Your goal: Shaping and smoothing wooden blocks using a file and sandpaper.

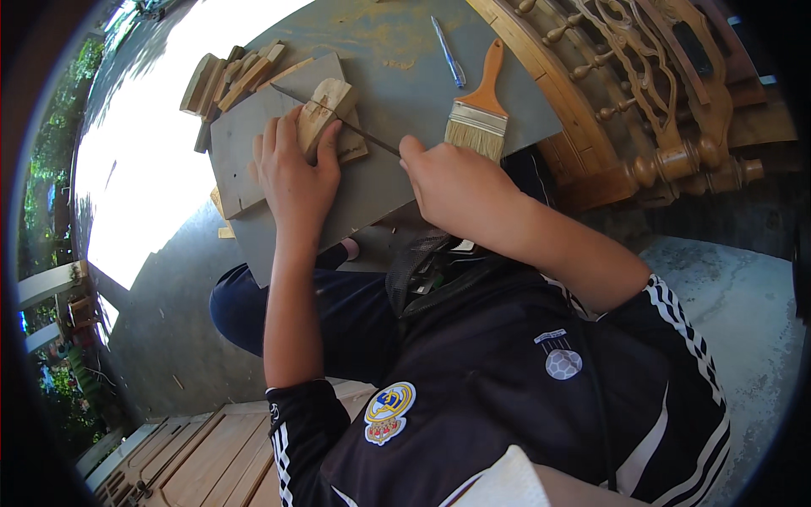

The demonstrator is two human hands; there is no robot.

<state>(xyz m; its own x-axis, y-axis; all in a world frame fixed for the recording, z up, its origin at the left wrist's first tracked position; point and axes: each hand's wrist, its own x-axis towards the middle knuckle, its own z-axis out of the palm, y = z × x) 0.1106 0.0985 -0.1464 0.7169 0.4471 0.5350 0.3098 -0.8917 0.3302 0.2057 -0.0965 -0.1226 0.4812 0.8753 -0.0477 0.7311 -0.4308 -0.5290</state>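
My left hand (296, 165) is closed round a pale, roughly shaped wooden block (332, 95), fingers on its left side and thumb on its right. The block rests tilted on a flat wooden piece above a grey board (253, 127). From my right hand (460, 186), closed in a grip, a thin dark file (370, 138) reaches left and lies across the upper part of the block. Its handle end is hidden inside my right fist. Just beyond that hand lies a wide paintbrush (481, 114) with an orange handle and pale bristles.
A blue pen (448, 52) lies on the grey work surface (397, 38), near some sawdust. Several wood offcuts (228, 80) are piled at the far left. Carved, turned wooden furniture (667, 93) stands on the right. Wooden panels (203, 456) lie at the lower left.
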